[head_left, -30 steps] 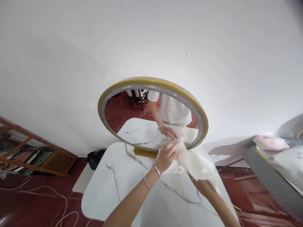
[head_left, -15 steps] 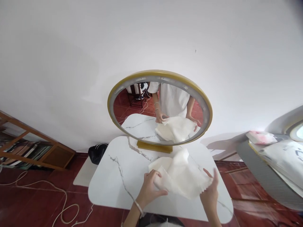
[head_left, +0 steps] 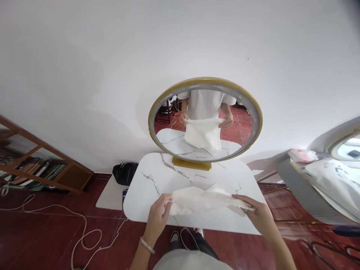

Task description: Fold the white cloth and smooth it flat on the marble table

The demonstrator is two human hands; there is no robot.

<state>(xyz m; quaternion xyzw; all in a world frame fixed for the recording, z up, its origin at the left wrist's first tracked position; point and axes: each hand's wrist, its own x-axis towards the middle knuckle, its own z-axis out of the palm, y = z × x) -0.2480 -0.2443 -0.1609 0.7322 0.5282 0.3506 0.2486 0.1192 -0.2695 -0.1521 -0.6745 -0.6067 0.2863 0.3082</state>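
Observation:
A thin white cloth (head_left: 201, 201) is stretched between my two hands over the marbled white table (head_left: 146, 187). My left hand (head_left: 159, 212) pinches its left end between thumb and fingers. On the other side, my right hand (head_left: 257, 212) grips the right end, with the fingers closed over it. The round gold-rimmed mirror (head_left: 205, 122) behind the table reflects the cloth hanging down from both hands, its lower edge near the tabletop. Whether that edge touches the table I cannot tell.
A black bag (head_left: 125, 173) lies left of the table on a pale low surface. Wooden shelves (head_left: 42, 159) with books stand at far left. Cables (head_left: 84, 234) loop over the red floor. At right, a grey-sided stand (head_left: 303, 191) bears a pink-and-white packet (head_left: 302, 155) and a white bag (head_left: 333, 178).
The crumpled cloth is now lifted and pulled out flat between my hands. My right hand has closed on its end. The view has shifted, with the mirror farther right.

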